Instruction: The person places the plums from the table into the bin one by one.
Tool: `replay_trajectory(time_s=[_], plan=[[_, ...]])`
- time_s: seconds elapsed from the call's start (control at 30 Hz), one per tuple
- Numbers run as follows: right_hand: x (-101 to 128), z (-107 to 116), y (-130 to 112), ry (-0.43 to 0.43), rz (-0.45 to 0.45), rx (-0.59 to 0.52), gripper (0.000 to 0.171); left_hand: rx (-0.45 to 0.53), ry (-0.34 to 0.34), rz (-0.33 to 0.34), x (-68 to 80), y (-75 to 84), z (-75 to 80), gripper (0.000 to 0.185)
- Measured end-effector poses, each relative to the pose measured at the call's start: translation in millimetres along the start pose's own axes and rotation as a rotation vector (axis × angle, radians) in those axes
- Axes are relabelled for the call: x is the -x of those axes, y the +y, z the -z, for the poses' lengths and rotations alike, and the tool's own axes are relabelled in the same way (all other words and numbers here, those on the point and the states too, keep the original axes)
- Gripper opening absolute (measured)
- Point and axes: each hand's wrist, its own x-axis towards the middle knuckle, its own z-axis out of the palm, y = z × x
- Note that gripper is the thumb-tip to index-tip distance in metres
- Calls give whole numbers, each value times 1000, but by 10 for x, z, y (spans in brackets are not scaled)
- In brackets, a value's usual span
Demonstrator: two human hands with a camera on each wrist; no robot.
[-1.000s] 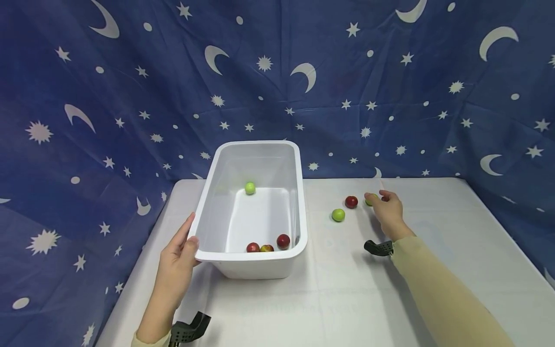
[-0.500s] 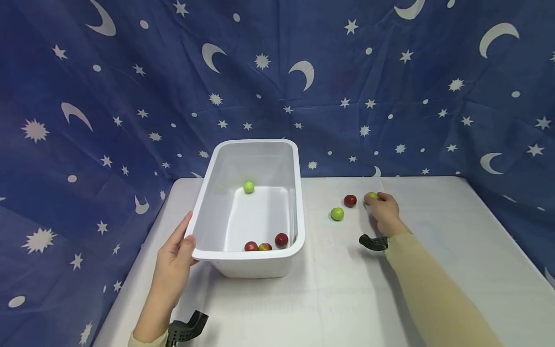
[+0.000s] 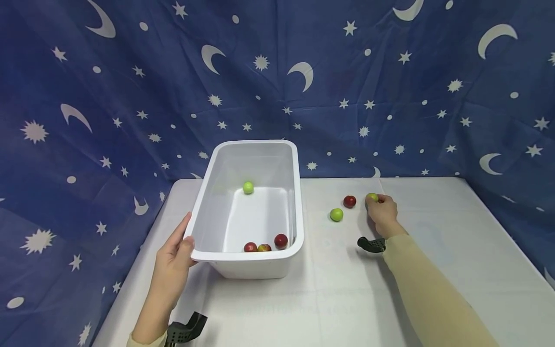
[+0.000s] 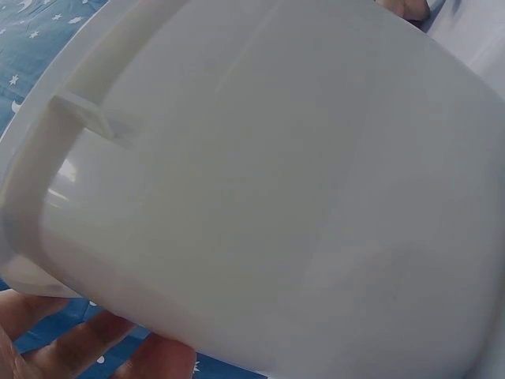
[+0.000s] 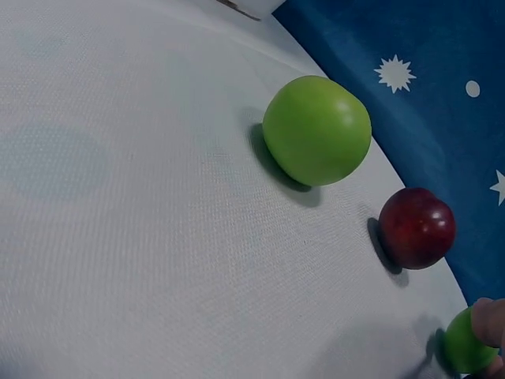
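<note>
A blue backdrop (image 3: 277, 86) printed with moons and stars hangs behind the white tabletop (image 3: 347, 299). On the tabletop's left part stands a white plastic tub (image 3: 256, 262), tilted up at its near end. Inside it lie a green fruit (image 3: 248, 187) near the far wall and three reddish fruits (image 3: 265, 244) along the near wall. The left hand (image 3: 173, 262) grips the tub's near left rim, thumb over the edge and fingers (image 4: 87, 339) under it. Well apart to the right, the right hand (image 3: 380, 212) pinches a small green fruit (image 3: 372, 197) with its fingertips, low at the tabletop. Just beside it sits a dark red fruit (image 3: 349, 201), and nearer lies another green fruit (image 3: 336, 214).
</note>
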Motion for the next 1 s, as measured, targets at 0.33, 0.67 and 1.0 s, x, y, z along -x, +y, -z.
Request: replay_trajectory(time_s=[0.33, 0.67, 1.0], plan=[[-28, 14, 34, 17, 43, -82, 54, 5, 2, 0, -15, 23, 4, 44], [-4, 18, 23, 9, 47, -90, 58, 19, 9, -3, -13, 21, 8, 44], [49, 42, 16, 5, 44, -80, 59, 19, 5, 6, 4, 0, -5, 45]])
